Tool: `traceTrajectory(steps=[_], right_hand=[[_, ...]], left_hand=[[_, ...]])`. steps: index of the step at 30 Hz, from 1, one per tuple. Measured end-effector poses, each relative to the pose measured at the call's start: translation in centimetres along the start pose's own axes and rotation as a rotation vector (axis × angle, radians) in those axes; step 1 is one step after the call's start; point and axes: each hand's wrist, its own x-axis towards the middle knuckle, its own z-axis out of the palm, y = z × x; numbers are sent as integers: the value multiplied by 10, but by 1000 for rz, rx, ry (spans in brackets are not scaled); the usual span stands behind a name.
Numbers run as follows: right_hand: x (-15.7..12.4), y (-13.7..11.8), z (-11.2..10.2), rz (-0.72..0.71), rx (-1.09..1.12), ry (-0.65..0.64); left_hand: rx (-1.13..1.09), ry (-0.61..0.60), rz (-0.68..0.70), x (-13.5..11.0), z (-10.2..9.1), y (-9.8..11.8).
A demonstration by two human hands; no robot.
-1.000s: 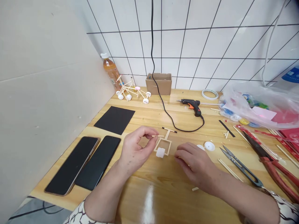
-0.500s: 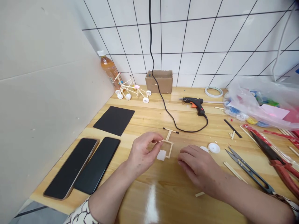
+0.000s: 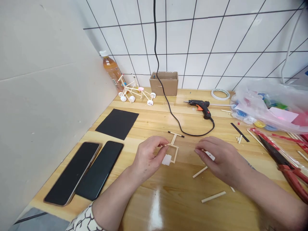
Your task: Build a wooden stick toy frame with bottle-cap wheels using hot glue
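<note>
My left hand (image 3: 150,157) pinches the near left side of a small frame of wooden sticks (image 3: 175,155) lying on the wooden table (image 3: 168,199). A crossbar with black ends (image 3: 176,134) tops the frame's stem. Beside my left fingertips, a translucent white block (image 3: 166,159) touches the frame's lower part. To the right, my right hand (image 3: 221,160) hovers with thumb and fingertips drawn together; whatever they may hold is too small to see. Through the gap behind its thumb shows part of a white round disc (image 3: 210,155). Two loose wooden sticks, one short (image 3: 200,172) and one longer (image 3: 213,197), lie below that hand.
A glue gun (image 3: 201,106) with a black cord lies behind my hands. Red-handled shears (image 3: 286,166) and a plastic bag of parts (image 3: 267,106) are at right. Two phones (image 3: 73,173), a black sheet (image 3: 117,123), a wheeled stick model (image 3: 134,91), a bottle (image 3: 112,69) and a cardboard box (image 3: 164,85) stand leftward.
My right hand has moved up and to the right, covering a white disc and most of the small scissors, and uncovering wooden sticks. My left hand has stayed on the stick frame.
</note>
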Motion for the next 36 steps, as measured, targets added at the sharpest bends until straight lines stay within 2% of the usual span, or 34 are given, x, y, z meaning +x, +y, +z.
traceTrajectory(steps=[4,8,13,16,23,27,36], right_hand=[[3,9,-23,104,-25,57],[10,18,-51,275,-66,134],[36,37,-70,524,-121,74],[60,59,-65,690,-200,-11],[98,107,-30,783,-218,-100],[105,115,-18,812,-203,-156],[103,119,-10,821,-191,-265]], left_hand=[[-4,1,19,0,0,-2],[21,0,33,0,0,-2],[12,11,31,0,-1,0],[13,21,27,0,-2,1],[-11,24,25,0,-2,0],[-17,24,31,0,-2,-1],[12,19,12,1,-1,0]])
